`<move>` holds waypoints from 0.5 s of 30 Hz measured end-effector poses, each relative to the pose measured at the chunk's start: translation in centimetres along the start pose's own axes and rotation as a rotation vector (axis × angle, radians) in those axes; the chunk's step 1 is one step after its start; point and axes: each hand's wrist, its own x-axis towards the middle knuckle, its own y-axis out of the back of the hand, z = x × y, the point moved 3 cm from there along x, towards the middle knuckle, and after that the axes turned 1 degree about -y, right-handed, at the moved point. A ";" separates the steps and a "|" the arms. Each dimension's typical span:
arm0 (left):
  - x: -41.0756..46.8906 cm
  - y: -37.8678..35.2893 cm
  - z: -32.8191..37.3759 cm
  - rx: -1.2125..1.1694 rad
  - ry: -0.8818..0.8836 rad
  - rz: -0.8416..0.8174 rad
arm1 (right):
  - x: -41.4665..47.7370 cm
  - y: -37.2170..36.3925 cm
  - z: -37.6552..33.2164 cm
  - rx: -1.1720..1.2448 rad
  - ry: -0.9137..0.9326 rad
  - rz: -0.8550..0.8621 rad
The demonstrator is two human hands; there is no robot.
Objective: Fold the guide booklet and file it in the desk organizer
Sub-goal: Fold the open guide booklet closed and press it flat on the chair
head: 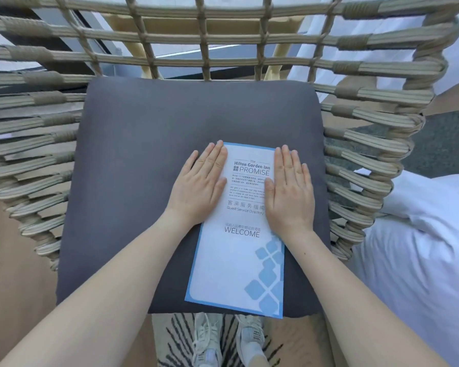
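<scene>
Item: guide booklet (239,250), white with a blue border and a blue tile pattern at its near right corner. Cover text reads "Hilton Garden Inn PROMISE", "Guest Service Directory" and "WELCOME". It lies closed and flat on the right half of a dark grey seat cushion (143,154), its near end reaching the cushion's front edge and slightly tilted.

Left hand (199,186): open, palm down, fingers straight and together, resting across the booklet's left edge near its far end, partly on the cushion. It grips nothing.

Right hand (289,192): open, palm down, fingers straight and together, pressing on the booklet's right edge opposite the left hand. It grips nothing.

Support: the cushion sits in a woven rope chair (355,128), whose back and sides rise around the cushion.

Surroundings: white bedding (421,247) lies to the right of the chair. Below the cushion's front edge are two white sneakers (228,340) on a black-and-white patterned rug (178,337).
</scene>
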 end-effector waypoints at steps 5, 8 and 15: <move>-0.3 2.8 1.0 -0.004 0.011 -0.017 | 0.1 2.3 -0.2 -0.005 0.003 -0.097; -2.3 4.7 2.0 -0.006 0.014 0.067 | -1.3 5.1 -0.9 0.011 0.019 -0.009; -13.1 1.8 6.1 -0.027 -0.140 0.066 | -12.7 3.3 -5.2 0.074 0.035 -0.090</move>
